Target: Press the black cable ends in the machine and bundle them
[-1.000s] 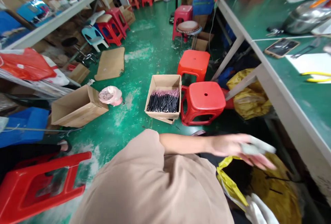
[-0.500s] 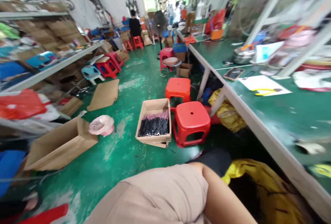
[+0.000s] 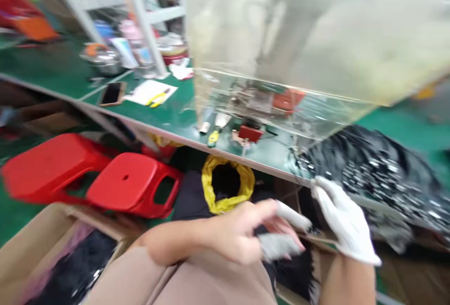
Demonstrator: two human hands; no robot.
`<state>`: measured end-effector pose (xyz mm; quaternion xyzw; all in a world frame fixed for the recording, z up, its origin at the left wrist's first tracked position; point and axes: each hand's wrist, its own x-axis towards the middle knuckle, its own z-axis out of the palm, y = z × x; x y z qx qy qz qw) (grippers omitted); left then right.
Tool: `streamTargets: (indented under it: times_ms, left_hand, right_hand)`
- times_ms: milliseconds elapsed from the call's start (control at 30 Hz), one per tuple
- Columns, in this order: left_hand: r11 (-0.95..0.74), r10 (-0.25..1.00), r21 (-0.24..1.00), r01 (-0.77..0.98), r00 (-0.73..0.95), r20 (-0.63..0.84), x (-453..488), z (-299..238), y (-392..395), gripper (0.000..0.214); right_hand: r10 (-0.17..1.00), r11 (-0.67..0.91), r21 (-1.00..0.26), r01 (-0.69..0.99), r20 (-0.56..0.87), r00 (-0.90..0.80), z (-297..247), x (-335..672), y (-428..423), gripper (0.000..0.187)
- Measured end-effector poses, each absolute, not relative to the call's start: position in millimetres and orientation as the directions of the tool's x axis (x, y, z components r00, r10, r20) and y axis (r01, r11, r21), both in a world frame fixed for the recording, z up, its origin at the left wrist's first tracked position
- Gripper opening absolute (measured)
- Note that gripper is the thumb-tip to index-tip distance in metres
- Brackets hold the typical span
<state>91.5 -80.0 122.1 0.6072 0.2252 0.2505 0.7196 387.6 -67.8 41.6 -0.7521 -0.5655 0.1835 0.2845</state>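
My left hand (image 3: 260, 234) hovers over my lap, bare except for pale covers on the thumb and a finger. Its fingers are apart and hold nothing that I can see. To its right, my right hand (image 3: 344, 218) wears a white glove, with fingers stretched toward the bench edge. Close beyond that glove, a heap of black strips with shiny ends (image 3: 376, 164) lies on the green bench (image 3: 183, 119). At lower left, beside my leg, is a cardboard box (image 3: 26, 239) with black and pink pieces inside, blurred.
A clear plastic shield (image 3: 316, 56) hangs before a machine with a red block (image 3: 250, 131). On the bench lie a phone (image 3: 112, 94), yellow-handled pliers (image 3: 158, 98) and a yellow-green-handled tool (image 3: 213, 138). Below are a yellow-rimmed bag (image 3: 207, 185) and red stools (image 3: 123, 178).
My view has swung right from the aisle to the bench and shield. Both hands have come into view. The box of black pieces now appears at lower left, close to my leg.
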Motion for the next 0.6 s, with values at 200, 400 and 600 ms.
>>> streamTargets:
  times_ms: [200, 400, 600]
  left_hand:
    - [0.124, 0.829, 0.992, 0.036, 0.545, -0.124, 75.5, 105.0, -42.8, 0.037]
    - [-0.028, 0.921, 0.992, 0.125, 0.389, -0.023, 74.8, 97.2, -17.8, 0.03]
    - [-0.252, 0.967, 0.804, 0.538, 0.159, 0.197, 49.8, 78.6, 15.2, 0.03]
  right_hand:
    - [0.783, -0.396, -0.534, 0.747, 0.228, 0.578, 80.5, 466.3, -1.7, 0.043]
    - [0.872, -0.452, -0.17, 0.876, 0.122, 0.473, 73.1, 482.3, 82.9, 0.041]
    - [0.876, -0.483, 0.031, 0.875, 0.027, 0.482, 78.2, 479.3, 112.0, 0.04]
